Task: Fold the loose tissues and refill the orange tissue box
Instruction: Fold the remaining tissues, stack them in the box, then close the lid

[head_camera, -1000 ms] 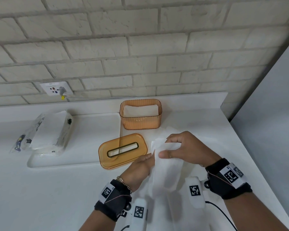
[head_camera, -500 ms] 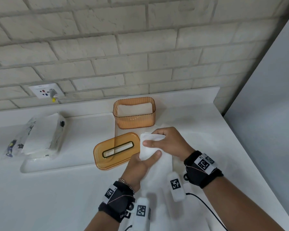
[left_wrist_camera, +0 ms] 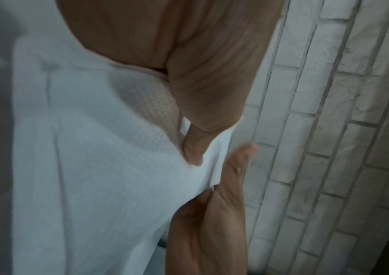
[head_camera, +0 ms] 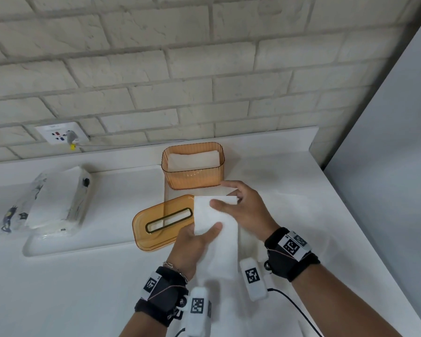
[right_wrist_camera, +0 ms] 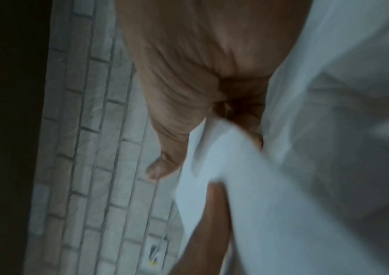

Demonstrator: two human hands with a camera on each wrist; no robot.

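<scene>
A folded white tissue [head_camera: 216, 237] is held up above the counter between both hands. My left hand [head_camera: 195, 242] grips its lower left edge, thumb on top. My right hand [head_camera: 243, 210] pinches the upper right part, thumb on the front face. In the left wrist view the tissue [left_wrist_camera: 99, 167] fills the middle, with the thumb [left_wrist_camera: 195, 148] pressed on it. The right wrist view shows the tissue [right_wrist_camera: 247, 186] blurred under the fingers. The orange tissue box [head_camera: 193, 166] stands open behind the hands with white tissues inside. Its orange lid [head_camera: 161, 223] lies flat to the left of the hands.
A plastic pack of tissues [head_camera: 51, 203] lies on a white tray [head_camera: 58, 249] at the left. More loose white tissue [head_camera: 253, 242] lies on the counter under the right hand. A wall socket [head_camera: 61, 135] sits on the brick wall. A grey panel [head_camera: 387, 166] bounds the right side.
Both hands have lifted the tissue slightly towards the orange box and it now looks narrower and flatter. The left thumb has slid onto its front face.
</scene>
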